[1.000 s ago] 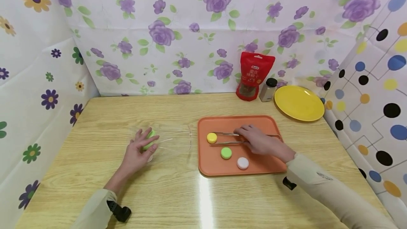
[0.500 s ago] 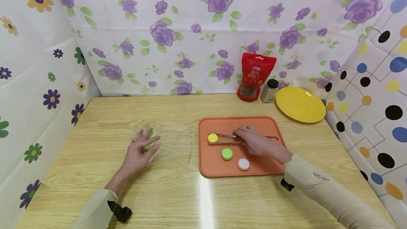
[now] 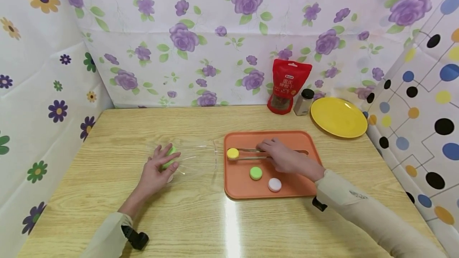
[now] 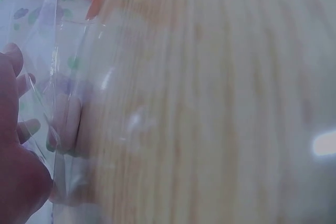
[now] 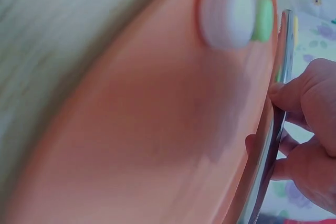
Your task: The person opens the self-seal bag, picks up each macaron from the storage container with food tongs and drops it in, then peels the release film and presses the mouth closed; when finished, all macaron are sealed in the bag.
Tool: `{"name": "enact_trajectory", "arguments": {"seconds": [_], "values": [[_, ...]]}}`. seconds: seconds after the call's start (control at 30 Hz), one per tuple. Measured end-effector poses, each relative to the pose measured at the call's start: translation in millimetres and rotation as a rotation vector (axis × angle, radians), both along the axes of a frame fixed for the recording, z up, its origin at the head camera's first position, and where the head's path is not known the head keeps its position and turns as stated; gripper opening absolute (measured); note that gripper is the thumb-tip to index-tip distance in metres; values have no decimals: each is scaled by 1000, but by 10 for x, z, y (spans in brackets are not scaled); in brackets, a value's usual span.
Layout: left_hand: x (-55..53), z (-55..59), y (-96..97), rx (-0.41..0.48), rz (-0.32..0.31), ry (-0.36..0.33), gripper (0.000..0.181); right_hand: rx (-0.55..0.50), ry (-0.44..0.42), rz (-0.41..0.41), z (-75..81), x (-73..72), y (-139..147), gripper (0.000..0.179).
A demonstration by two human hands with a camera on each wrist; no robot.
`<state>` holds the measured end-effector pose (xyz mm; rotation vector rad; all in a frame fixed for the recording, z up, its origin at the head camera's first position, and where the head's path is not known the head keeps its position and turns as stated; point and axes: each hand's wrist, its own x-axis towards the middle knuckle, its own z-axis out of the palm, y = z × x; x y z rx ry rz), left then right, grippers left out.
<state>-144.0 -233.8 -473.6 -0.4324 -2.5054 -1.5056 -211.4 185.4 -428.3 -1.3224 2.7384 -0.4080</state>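
My right hand (image 3: 285, 157) grips metal tongs (image 3: 252, 157) low across the orange tray (image 3: 236, 190). Between the tong tips, near the tray's left rim, sits a yellow macaron (image 3: 232, 154). A green macaron (image 3: 255, 173) and a pale pink macaron (image 3: 274, 184) lie on the tray in front of the tongs. To the left, a clear plastic bag (image 3: 201, 158) lies on the table with its mouth facing the tray. My left hand (image 3: 154, 168) holds the bag between thumb and fingers. Green (image 3: 168, 165) shows through the film behind those fingers, partly hidden.
Behind the tray stand a red pouch (image 3: 287, 85) and a small black-lidded jar (image 3: 303, 102). Beside them a yellow plate (image 3: 338, 117) rests near the right wall. Floral and dotted cloths enclose the wooden table (image 3: 186, 222) at the back and sides.
My right hand, the tongs and the yellow macaron have shifted left, towards the bag's mouth. My left hand and the bag stay in place.
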Motion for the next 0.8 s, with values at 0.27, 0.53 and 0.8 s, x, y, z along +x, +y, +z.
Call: {"name": "enact_trajectory", "arguments": {"seconds": [0.27,0.53,0.8], "values": [[-6,4,-8,-8,4,-3,31,28,-67,79,106,-46,-440,37],[0,-2,-13,-10,8,-4,31,75,-12,190,117,-63,-1034,38],[9,27,-7,-5,9,-7,29,149,-43,174,117,-62,-1471,41]]}}
